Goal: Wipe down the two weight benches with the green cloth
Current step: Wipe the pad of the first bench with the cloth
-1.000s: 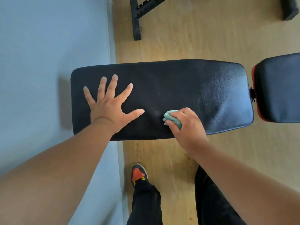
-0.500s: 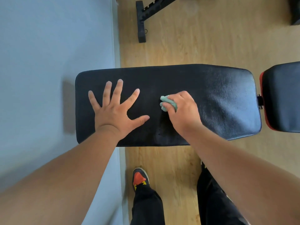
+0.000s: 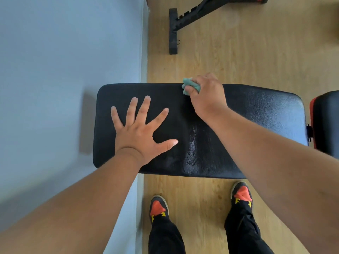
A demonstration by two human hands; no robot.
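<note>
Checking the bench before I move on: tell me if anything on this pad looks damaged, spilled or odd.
Nothing looks damaged. The only mark on the black bench pad is a shiny streak running from its near edge toward the green cloth gripped in the right hand; it looks like a damp wipe trail, not a spill.

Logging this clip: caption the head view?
Right hand wipes green cloth at bench pad's far edge; left hand braces flat.
</note>
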